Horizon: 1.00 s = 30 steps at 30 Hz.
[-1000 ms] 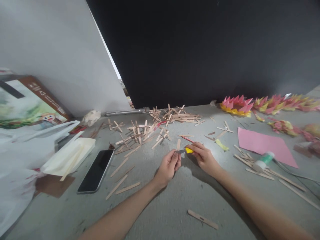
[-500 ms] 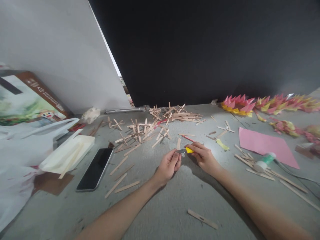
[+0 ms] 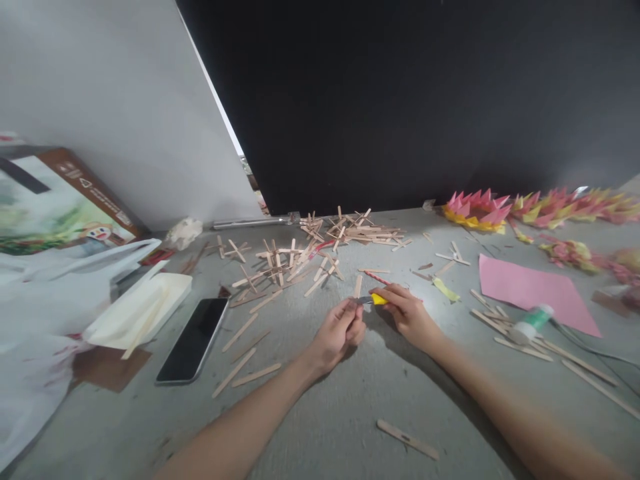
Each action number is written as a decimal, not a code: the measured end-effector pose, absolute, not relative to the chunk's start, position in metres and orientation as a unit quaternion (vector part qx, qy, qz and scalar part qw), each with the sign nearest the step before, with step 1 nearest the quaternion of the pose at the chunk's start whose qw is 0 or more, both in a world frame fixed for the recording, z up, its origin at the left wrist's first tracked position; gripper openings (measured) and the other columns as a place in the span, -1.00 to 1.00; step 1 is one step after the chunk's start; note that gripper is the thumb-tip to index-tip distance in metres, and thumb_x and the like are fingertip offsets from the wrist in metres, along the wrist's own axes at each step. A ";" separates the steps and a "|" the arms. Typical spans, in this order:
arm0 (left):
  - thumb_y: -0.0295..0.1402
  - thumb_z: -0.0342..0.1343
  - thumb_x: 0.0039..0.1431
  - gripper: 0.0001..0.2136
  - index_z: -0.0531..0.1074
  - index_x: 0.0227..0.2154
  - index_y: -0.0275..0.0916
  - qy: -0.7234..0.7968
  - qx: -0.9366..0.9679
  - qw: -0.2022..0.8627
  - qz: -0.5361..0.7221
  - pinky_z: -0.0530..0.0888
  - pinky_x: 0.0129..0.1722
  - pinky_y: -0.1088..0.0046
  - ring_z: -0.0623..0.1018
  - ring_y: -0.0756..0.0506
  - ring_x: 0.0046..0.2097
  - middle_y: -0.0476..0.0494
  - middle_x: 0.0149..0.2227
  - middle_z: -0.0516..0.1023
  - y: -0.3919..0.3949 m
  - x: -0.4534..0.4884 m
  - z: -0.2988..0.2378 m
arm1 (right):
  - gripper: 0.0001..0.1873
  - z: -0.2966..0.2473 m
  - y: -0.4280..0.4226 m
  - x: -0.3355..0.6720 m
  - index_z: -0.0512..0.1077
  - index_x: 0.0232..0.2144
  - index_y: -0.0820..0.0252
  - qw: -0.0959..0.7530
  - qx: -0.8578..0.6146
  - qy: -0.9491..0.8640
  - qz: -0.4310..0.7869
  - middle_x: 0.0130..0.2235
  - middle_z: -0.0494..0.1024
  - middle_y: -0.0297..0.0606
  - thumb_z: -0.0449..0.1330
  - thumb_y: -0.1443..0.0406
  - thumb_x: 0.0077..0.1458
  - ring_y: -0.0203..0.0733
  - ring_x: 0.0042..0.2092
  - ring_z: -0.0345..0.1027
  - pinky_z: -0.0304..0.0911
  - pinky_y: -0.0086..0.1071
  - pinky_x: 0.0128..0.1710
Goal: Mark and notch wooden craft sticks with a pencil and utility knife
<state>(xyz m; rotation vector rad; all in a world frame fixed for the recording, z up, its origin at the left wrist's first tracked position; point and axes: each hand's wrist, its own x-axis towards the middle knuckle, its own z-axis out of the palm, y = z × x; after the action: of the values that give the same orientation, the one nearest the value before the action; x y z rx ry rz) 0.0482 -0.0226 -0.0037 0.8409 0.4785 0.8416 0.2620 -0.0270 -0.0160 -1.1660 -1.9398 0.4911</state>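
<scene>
Near the middle of the table, my left hand (image 3: 340, 332) is closed around a wooden craft stick (image 3: 358, 287), whose upper end sticks up past the fingers. My right hand (image 3: 407, 312) grips a yellow-handled utility knife (image 3: 379, 299). The knife's grey blade meets the stick at my left fingertips; how deep it bites is too small to tell. Just beyond the right hand lies a red-striped thin rod (image 3: 376, 277), partly hidden by the fingers. Closer to me, a single craft stick (image 3: 407, 439) with a dark slot in it rests flat.
A pile of craft sticks (image 3: 367, 230) spreads along the back. To the left are a phone (image 3: 194, 340), a white tray (image 3: 170, 300) and a plastic bag (image 3: 30, 333). Pink paper (image 3: 535, 287), a glue stick (image 3: 533, 325) and a folded-paper crown (image 3: 477, 210) lie right.
Both hands stay in nearly the same place, the knife still against the stick. My left fingers have curled slightly, and the whole view has shifted a little.
</scene>
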 end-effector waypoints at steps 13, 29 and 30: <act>0.01 0.09 0.40 -0.62 0.26 -0.34 -0.20 0.227 0.437 0.764 0.417 0.02 -0.60 0.54 0.01 0.11 -0.64 0.24 -0.67 0.10 -0.024 0.051 -0.017 | -0.61 -0.019 -0.028 0.264 0.48 0.10 0.04 0.398 -0.464 -0.771 0.176 -0.06 0.56 -0.13 0.00 0.41 0.38 -0.05 -0.01 0.46 0.32 -0.16 0.00; 0.06 0.09 0.37 -0.60 0.26 -0.26 -0.21 0.285 0.480 0.727 0.400 0.02 -0.57 0.54 0.07 0.10 -0.60 0.20 -0.59 0.16 -0.028 0.054 -0.009 | -0.61 -0.014 -0.027 0.264 0.45 0.03 0.06 0.385 -0.479 -0.775 0.147 -0.09 0.55 -0.13 -0.03 0.47 0.33 -0.02 -0.04 0.41 0.29 -0.12 -0.01; 0.07 0.11 0.35 -0.60 0.26 -0.25 -0.21 0.286 0.478 0.729 0.398 0.01 -0.57 0.54 0.06 0.11 -0.60 0.21 -0.58 0.16 -0.028 0.054 -0.008 | -0.62 -0.014 -0.027 0.264 0.45 0.03 0.06 0.384 -0.480 -0.775 0.145 -0.10 0.55 -0.14 -0.03 0.47 0.33 -0.02 -0.05 0.41 0.29 -0.12 -0.01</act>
<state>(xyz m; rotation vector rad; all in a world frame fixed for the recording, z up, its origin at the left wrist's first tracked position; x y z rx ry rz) 0.0545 -0.0279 -0.0082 1.0537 0.6298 0.8763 0.2644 -0.0270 -0.0137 -1.2243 -1.9755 0.3695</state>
